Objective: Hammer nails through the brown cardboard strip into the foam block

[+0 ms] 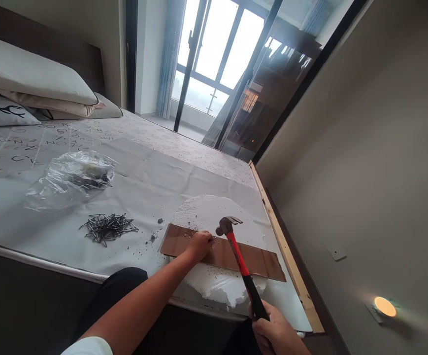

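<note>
My right hand (pixel 273 328) is wrapped round the black grip of a claw hammer (pixel 239 254) with a red and black handle. The hammer's head is up close to the fingertips of my left hand (pixel 201 245). That hand rests on a brown wooden board (pixel 250 258), its fingers pinched round what looks like a nail, mostly hidden. Small nail heads dot the board near the fingers. Under the board lies a white foam slab (pixel 217 288) with a ragged front edge. A pile of loose nails (pixel 108 228) lies to the left.
A crumpled clear plastic bag (pixel 71 180) with dark contents lies behind the nails. Grey sheeting (pixel 154 177) covers the mattress, with dark crumbs near the board. Pillows (pixel 32 74) are stacked at far left. A wooden strip (pixel 283 241) runs along the right edge beside the wall.
</note>
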A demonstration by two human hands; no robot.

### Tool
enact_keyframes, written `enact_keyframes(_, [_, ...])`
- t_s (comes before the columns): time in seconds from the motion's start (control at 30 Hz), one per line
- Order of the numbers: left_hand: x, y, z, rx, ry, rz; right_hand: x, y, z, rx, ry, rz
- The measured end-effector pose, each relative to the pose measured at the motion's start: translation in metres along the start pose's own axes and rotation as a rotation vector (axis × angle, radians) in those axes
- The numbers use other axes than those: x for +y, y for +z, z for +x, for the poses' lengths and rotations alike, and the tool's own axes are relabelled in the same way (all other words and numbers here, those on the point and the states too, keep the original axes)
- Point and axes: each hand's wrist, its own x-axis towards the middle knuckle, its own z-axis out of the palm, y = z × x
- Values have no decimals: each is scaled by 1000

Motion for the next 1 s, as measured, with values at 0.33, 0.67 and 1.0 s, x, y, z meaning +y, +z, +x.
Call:
enact_keyframes(0.33, [4,-2,-2,-29,-6,56,7,2,-5,27,12,-19])
enact_keyframes(0.67, [4,-11,1,-16,47,-33,18,1,9,55,37,56])
enact_keyframes(1.0, [5,-91,-8,501,-25,-172,31,11,22,72,96,14])
